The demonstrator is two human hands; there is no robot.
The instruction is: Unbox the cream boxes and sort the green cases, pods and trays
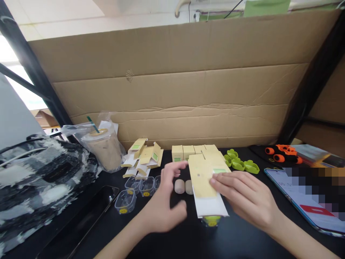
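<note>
My right hand [246, 194] grips the right edge of a pale yellow flat carton [203, 180], with a green panel near my fingertips and a white flap at its lower end. My left hand [168, 201] is to its left, fingers curved and apart, holding nothing. Partly hidden below the white flap is a small clear container [211, 221] with something green at its top and a yellow sticker. Two beige rounded pieces [179, 186] sit between my left hand and the carton. Several clear containers [125, 201] with yellow stickers stand left of my left hand.
Flattened cartons [145, 154] are piled at the back left, and yellow boxes [177, 153] line the back. Green flower-shaped pieces [238, 164] lie right. Phones [81, 219] flank the black table. A bagged drink [105, 151], orange-black toy [284, 154] and cardboard wall [175, 90] stand around.
</note>
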